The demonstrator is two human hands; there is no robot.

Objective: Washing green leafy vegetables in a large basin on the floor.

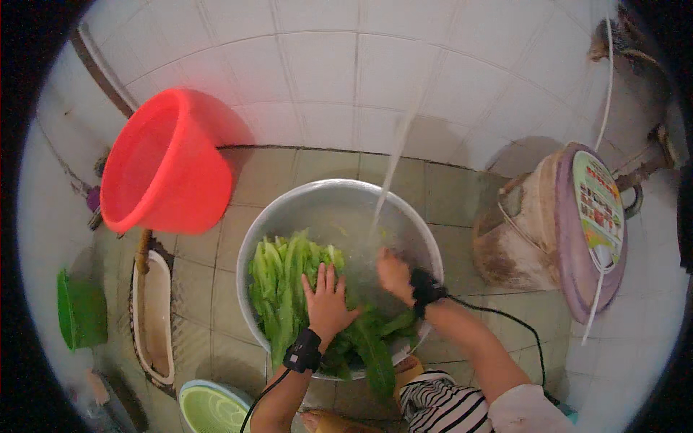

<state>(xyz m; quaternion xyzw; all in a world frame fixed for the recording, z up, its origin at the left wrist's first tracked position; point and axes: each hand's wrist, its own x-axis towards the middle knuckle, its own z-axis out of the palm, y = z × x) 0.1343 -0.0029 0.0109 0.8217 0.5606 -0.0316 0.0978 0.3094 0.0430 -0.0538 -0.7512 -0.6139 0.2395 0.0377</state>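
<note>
Nearest, at the lower edge, striped clothing point(447, 405) shows beside the right forearm. The left hand point(328, 303) lies on the leafy greens point(285, 278), palm down, fingers straight and a little spread, gripping nothing that shows. The right hand point(394, 274) is beside the pile, where the stream of water point(394, 162) comes down; its fingers look bent, but I cannot tell whether they hold anything (splash and haze blur them).

The greens sit in a wide metal basin point(303, 202), heaped on its left and near sides. As far as I can judge, the wetting is partway along: the greens are all in the basin and water is running in, yet much of the heap rises above the surface and seems left to be rinsed. The leaves are long and look limp, pale and yellowish green on the left, darker toward the near side, where one broad leaf hangs over the rim. The water around them is cloudy grey.

Beyond, a red tub point(206, 195) stands tilted at the left and a grimy bucket point(516, 238) at the right, before the white tiled wall point(317, 68).
</note>
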